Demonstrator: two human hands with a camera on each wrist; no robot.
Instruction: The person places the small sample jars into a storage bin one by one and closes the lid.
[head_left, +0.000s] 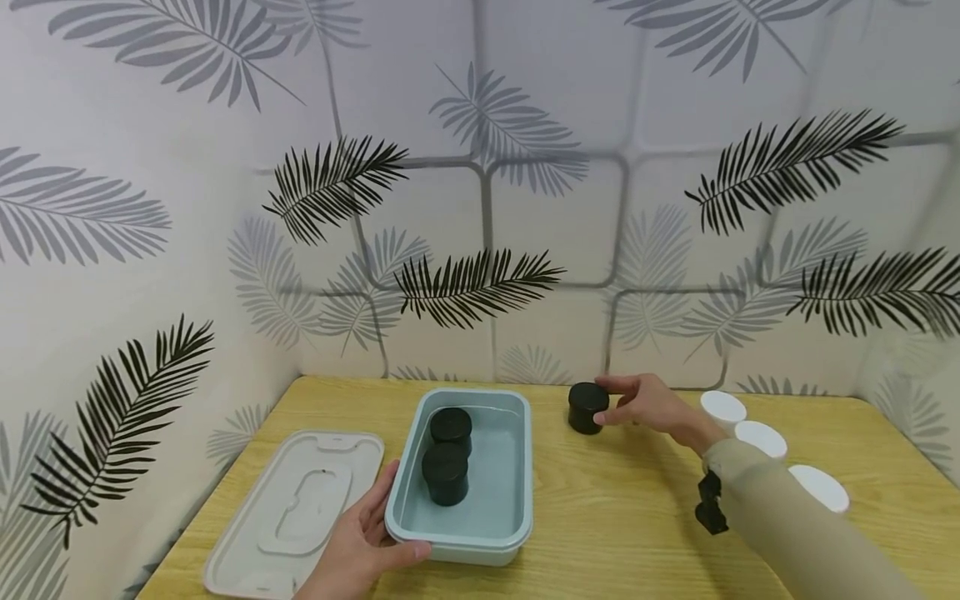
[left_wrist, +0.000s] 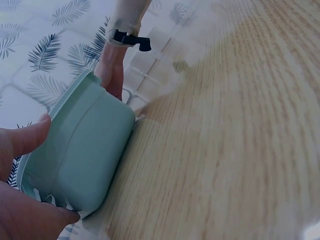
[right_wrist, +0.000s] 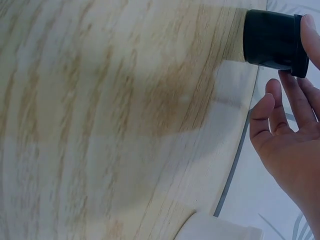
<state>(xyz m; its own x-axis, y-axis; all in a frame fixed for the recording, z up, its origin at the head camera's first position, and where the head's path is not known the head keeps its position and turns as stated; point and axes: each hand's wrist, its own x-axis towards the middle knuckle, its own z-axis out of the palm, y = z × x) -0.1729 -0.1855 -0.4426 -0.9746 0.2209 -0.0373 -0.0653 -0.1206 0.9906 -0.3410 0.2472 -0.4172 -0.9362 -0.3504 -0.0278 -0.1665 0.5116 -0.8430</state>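
A pale blue-green plastic box (head_left: 501,467), lidless, stands mid-table with two black lidded jars (head_left: 446,473) inside along its left half. My left hand (head_left: 358,533) grips the box's near left corner, thumb along the front and fingers at the left side. In the left wrist view the box's outer wall (left_wrist: 85,145) shows between thumb and fingers. Right of the box, my right hand (head_left: 645,407) pinches a third black jar (head_left: 587,408) by its lid, thumb and fingertips on opposite sides. The right wrist view shows this black jar (right_wrist: 270,40) upright at the table's far edge.
A white, flat rectangular lid (head_left: 300,508) lies left of the box, close to my left hand. Three white round-topped containers (head_left: 761,438) stand in a row at the right, partly behind my right forearm. A leaf-patterned wall (head_left: 450,208) rises directly behind the wooden table (head_left: 600,517).
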